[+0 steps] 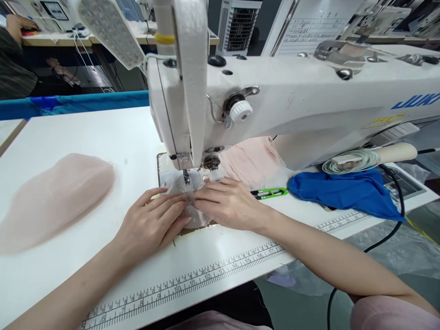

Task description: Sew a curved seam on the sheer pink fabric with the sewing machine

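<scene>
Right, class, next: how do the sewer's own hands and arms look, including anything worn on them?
The left hand and right hand are bare, with no gloves, and no watch or bracelet shows at either wrist. Both forearms are uncovered. A plain dusty-pink fabric sleeve covers the right upper arm; the left sleeve is out of view.

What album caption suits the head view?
Left hand and right hand rest on sheer fabric at the presser foot of a white sewing machine.
</scene>
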Demonstrator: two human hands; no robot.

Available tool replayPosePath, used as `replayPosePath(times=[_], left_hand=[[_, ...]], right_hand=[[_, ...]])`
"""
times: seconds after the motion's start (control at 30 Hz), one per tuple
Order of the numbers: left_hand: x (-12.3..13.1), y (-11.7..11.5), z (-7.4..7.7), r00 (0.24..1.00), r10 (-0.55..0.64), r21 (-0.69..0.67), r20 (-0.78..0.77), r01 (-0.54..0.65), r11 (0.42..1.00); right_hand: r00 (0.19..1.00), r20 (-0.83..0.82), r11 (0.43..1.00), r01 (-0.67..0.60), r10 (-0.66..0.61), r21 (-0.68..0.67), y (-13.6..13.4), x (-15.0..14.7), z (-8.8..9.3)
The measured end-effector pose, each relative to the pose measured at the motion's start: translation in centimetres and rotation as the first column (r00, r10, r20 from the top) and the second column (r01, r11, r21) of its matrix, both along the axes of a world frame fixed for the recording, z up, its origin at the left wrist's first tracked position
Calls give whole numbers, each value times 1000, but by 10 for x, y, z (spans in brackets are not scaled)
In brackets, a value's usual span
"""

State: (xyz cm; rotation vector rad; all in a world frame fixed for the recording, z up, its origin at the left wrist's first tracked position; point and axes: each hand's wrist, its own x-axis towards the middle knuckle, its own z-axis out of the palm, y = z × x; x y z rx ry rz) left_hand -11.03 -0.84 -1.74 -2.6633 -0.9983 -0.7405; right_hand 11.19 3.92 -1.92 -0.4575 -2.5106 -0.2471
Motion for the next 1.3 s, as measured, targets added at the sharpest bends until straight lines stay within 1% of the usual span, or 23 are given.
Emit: replayPosePath(times=[0.1,0.2,0.3,0.73,1.07,1.3], left_hand=[[-1,-1,-2,998,16,41,-66,-14,999],[-4,-1,-5,990,7,76,-138,3,997],[-6,-2,-7,985,-5,91,-173,21,996],[-4,-1,-5,980,5,128,-197,20,992],[-6,0,-7,983,1,86,-184,15,996],[-6,4,-7,983,10,94,-183,8,996]], right_hand=[[999,-16,999,-47,47,13,0,0,-1],[996,-32,996,-86,86,3,-1,1,-1],[995,-35,996,-93,93,-4,-1,1,-3],[996,-27,996,-83,82,-13,-1,0,-2],[997,-26,998,-67,67,-13,-1,0,-3],[998,-33,999,-49,50,14,2,0,-5]])
